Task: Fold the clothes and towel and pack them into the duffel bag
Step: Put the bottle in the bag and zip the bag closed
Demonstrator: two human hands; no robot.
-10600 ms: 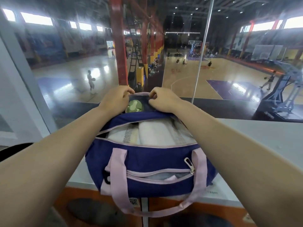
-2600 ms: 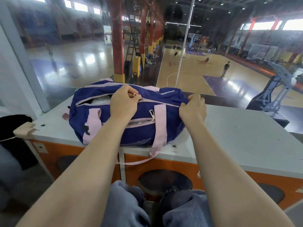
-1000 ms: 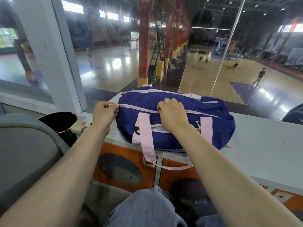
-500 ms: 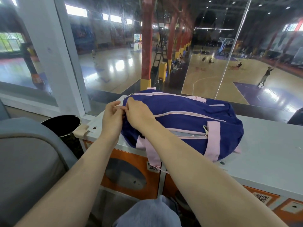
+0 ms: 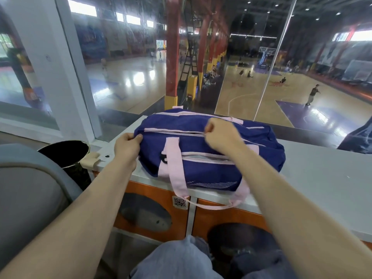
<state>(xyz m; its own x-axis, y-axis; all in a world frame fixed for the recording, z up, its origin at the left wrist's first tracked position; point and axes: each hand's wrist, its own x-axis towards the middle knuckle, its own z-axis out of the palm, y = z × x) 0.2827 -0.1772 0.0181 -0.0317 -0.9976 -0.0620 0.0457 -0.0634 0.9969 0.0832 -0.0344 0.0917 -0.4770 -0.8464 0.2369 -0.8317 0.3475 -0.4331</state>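
A navy duffel bag [image 5: 201,168] with pink straps and pink zip trim lies on the white counter [image 5: 322,178]. My left hand [image 5: 126,147] grips the bag's left end. My right hand [image 5: 220,134] is curled at the top zip, near its middle, pinching what looks like the zip pull; the pull itself is hidden by my fingers. The top zip looks closed to the left of that hand. The clothes and towel are out of sight inside the bag.
A black round bin [image 5: 64,154] stands left of the counter, beside a grey chair back [image 5: 26,198]. Glass behind the counter looks onto a basketball hall. The counter's front has orange panels [image 5: 153,214]. A dark object [image 5: 360,139] lies at the far right.
My right hand has moved from the bag's left end, next to my left hand, rightward along the top zip to its middle. The left hand stays on the bag's left end.
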